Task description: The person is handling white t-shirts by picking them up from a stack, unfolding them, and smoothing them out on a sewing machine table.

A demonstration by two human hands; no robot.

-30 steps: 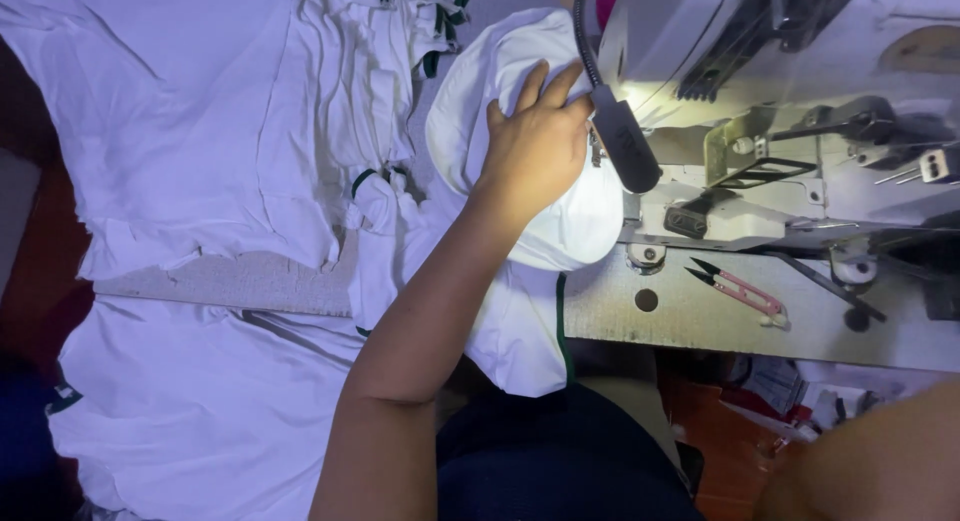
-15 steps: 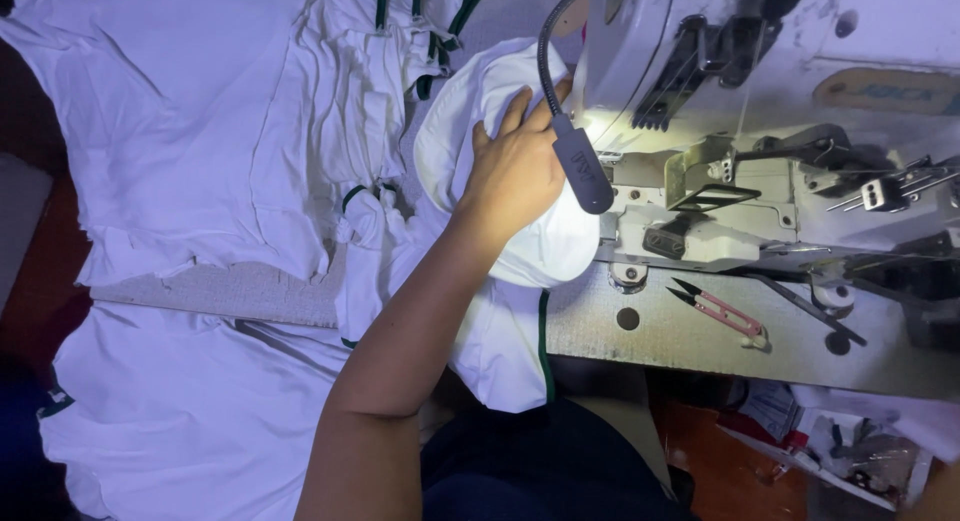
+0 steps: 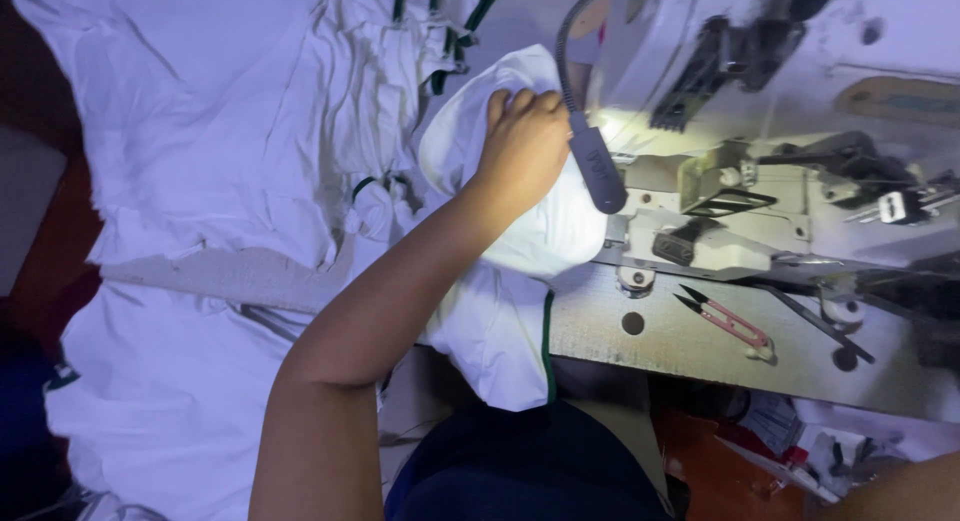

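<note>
One sewing machine (image 3: 780,181), one thread snips (image 3: 725,319), one lamp (image 3: 597,166).

Garment piece (image 3: 520,231): under the left hand (image 3: 522,146), left of the sewing machine (image 3: 780,181).
Thread snips (image 3: 725,319): on the machine bed, right.

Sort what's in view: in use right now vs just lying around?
In use:
left hand, pressed flat on the white garment
sewing machine
lamp, lighting the cloth

Lying about:
thread snips on the table
pile of white garments to the left
</note>
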